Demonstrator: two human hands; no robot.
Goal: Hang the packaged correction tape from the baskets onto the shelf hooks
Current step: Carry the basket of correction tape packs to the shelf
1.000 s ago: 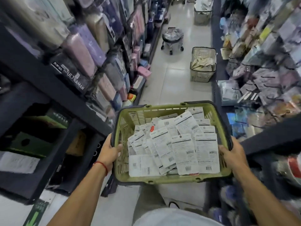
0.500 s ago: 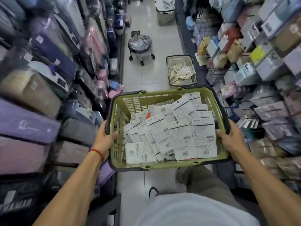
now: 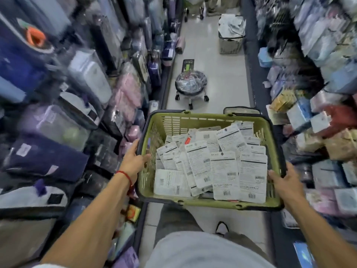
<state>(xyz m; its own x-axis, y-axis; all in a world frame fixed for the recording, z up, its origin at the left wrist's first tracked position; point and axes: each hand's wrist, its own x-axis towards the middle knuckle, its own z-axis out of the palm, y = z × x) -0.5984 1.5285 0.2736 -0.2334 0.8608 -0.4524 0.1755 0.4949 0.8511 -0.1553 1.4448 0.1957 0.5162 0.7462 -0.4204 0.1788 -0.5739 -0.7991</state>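
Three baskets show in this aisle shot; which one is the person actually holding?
The green basket full of white packets, gripped by left hand and right hand. The two grey baskets are beyond it, unheld.

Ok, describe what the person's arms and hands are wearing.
Both forearms are bare, with no sleeves or gloves in view. The left hand has a thin red string bracelet around its wrist. The right hand wears nothing visible: no ring, watch or band.
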